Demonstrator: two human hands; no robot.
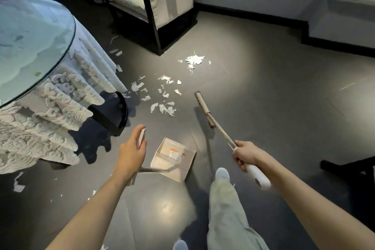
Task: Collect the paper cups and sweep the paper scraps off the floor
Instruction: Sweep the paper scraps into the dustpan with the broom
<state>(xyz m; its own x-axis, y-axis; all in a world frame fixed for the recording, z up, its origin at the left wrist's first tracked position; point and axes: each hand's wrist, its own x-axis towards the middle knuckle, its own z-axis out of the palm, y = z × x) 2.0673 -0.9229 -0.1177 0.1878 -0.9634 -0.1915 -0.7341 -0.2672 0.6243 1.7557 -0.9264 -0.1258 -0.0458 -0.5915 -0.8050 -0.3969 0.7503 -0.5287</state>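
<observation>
Mostly, left hand hides dustpan handle.

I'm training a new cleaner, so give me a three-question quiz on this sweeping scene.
1. True or false: the brush head of the long-handled broom lies inside the beige plastic dustpan.
2. Most white paper scraps lie: A) on the floor between the lace-draped round table and the brush head; B) on the white armchair; C) in the dustpan.
3. Fill in: the right hand grips the ___ handle.

Key: 1 false; 2 A; 3 broom.
</observation>
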